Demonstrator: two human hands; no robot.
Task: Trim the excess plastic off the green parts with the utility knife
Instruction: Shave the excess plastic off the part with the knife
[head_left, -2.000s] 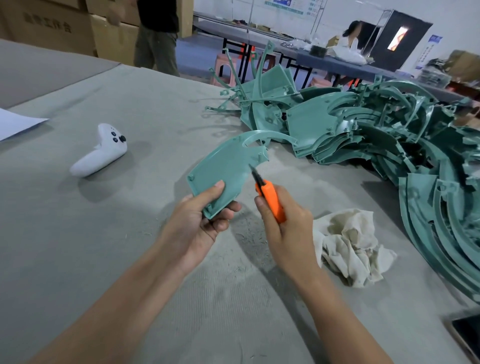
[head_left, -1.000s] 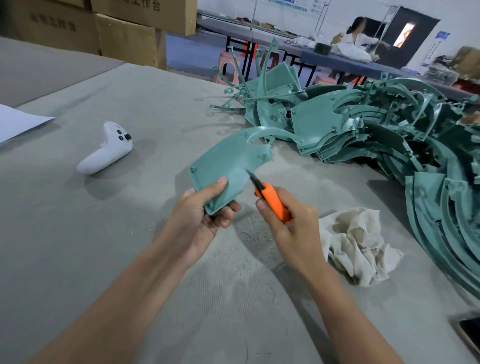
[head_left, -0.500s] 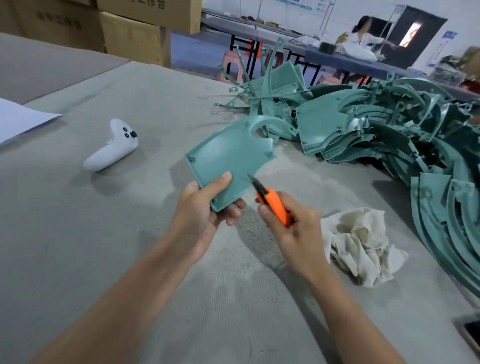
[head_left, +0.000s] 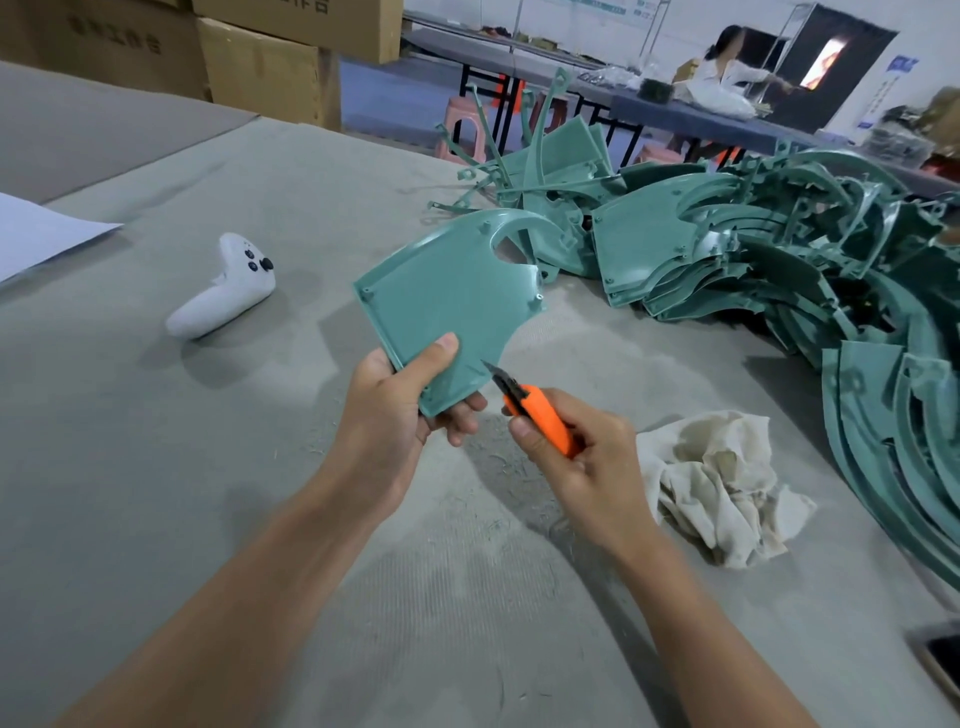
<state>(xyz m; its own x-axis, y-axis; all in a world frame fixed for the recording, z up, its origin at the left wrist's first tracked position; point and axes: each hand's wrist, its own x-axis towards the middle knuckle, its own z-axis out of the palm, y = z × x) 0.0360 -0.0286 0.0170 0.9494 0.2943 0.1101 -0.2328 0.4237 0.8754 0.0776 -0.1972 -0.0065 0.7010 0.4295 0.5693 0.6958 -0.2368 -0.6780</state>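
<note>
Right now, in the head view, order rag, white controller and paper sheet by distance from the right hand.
1. Rag, just right of the right hand, which grips the utility knife.
2. White controller, left, past the green part the left hand holds.
3. Paper sheet, far left edge.

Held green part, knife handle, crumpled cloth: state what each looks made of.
The green part: moulded plastic, smooth satin sheen, raised rim and small bosses. The utility knife: handle looks bright orange plastic, matte; dark blade tip probably metal. The cloth: off-white woven fabric, likely cotton, soft crumpled folds, stained.
</note>
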